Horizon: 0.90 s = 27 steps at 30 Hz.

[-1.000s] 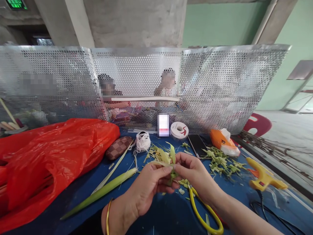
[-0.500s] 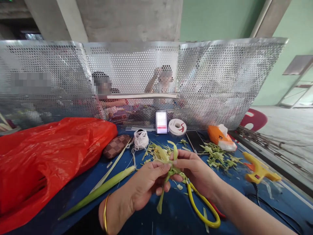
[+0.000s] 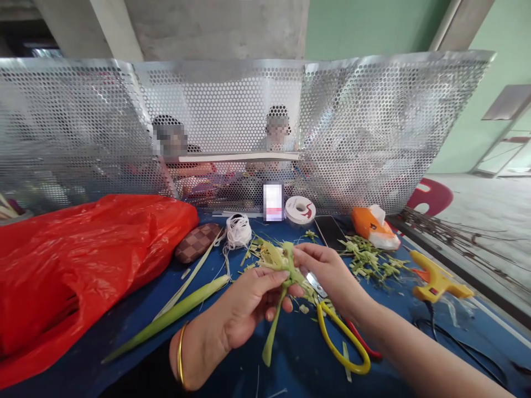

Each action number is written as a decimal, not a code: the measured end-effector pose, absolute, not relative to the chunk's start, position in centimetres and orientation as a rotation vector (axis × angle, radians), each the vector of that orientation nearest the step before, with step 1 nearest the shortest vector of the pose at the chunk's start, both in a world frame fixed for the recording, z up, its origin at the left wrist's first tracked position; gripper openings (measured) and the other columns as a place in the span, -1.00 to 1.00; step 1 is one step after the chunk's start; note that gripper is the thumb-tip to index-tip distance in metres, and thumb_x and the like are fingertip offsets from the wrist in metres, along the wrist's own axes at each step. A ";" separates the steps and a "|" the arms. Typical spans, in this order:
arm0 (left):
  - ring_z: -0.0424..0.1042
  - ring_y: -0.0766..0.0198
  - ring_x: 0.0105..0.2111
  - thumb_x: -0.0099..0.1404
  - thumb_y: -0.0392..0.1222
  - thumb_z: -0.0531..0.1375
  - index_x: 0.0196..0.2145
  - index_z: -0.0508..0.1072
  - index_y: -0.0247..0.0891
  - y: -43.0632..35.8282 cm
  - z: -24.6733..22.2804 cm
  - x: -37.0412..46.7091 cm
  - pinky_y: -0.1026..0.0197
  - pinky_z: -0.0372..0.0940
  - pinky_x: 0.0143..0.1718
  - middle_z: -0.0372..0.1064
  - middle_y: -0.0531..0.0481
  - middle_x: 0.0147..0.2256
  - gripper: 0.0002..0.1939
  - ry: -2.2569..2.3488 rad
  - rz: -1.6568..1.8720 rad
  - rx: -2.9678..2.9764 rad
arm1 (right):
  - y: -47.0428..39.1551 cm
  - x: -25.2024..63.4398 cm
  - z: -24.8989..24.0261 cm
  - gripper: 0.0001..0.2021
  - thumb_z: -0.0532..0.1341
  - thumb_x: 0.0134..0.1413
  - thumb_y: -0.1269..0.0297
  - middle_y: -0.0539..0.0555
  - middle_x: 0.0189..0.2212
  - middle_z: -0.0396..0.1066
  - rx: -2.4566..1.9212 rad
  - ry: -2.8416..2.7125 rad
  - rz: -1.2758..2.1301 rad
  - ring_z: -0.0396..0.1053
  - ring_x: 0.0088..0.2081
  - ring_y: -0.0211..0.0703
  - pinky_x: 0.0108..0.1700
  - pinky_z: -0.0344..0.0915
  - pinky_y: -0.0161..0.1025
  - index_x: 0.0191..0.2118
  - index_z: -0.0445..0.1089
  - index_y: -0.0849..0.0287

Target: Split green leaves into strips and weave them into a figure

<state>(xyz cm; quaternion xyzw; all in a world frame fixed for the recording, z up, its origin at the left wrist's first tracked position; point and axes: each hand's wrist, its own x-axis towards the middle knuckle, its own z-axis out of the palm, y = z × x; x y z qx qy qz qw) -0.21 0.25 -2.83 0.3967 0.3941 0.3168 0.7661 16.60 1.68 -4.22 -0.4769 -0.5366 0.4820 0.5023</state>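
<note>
My left hand (image 3: pixel 244 307) and my right hand (image 3: pixel 327 271) both pinch a small folded piece of green leaf strip (image 3: pixel 286 265) above the blue table (image 3: pixel 290 359). A loose end of the leaf strip hangs down below my left fingers. My left wrist wears a gold bangle (image 3: pixel 181 354). Yellow-handled scissors (image 3: pixel 338 337) lie on the table just under my right wrist.
A red plastic bag (image 3: pixel 83 265) fills the left side, and a long green leaf (image 3: pixel 174 315) lies beside it. At the back stand a checkered pouch (image 3: pixel 197 241), white string (image 3: pixel 238 230), a ribbon spool (image 3: pixel 300 210), a phone (image 3: pixel 329 231) and a tissue pack (image 3: pixel 375 226). Leaf scraps (image 3: pixel 369 260) and a yellow glue gun (image 3: pixel 435 279) are on the right. People sit behind a perforated metal screen (image 3: pixel 373 127).
A long end of the leaf strip has been pulled free and now hangs below my left hand. Both hands stay on the folded piece and have shifted slightly away from me.
</note>
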 end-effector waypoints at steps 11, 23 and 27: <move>0.45 0.39 -0.47 0.24 -0.17 0.25 -0.41 0.49 -0.35 1.3 -3.0 -0.5 0.46 -0.01 -0.71 0.52 -0.13 -0.36 -0.83 0.857 1.031 0.672 | -1.1 14.0 -4.9 -0.76 0.23 0.12 0.10 0.05 -0.44 0.44 -1.008 -1.702 1.139 0.34 -0.36 -0.14 -0.31 0.25 -0.23 -0.37 0.52 0.16; 0.34 0.44 -0.54 0.06 -0.22 0.39 -0.36 0.60 -0.38 1.2 -3.3 -0.7 0.45 0.11 -0.66 0.49 -0.08 -0.43 -0.81 0.826 1.013 0.893 | -1.2 13.6 -5.9 -0.74 0.17 0.13 0.18 0.00 -0.53 0.35 -1.051 -1.571 1.231 0.23 -0.43 -0.22 -0.32 0.16 -0.27 -0.46 0.47 0.20; 0.40 0.38 -0.49 0.09 -0.23 0.36 -0.38 0.59 -0.38 1.3 -3.4 -0.9 0.45 0.08 -0.67 0.49 -0.09 -0.44 -0.85 0.842 1.038 0.881 | -2.1 13.5 -5.6 -0.73 0.15 0.11 0.25 -0.03 -0.57 0.28 -1.117 -1.717 1.099 0.22 -0.45 -0.24 -0.36 0.14 -0.29 -0.57 0.34 0.18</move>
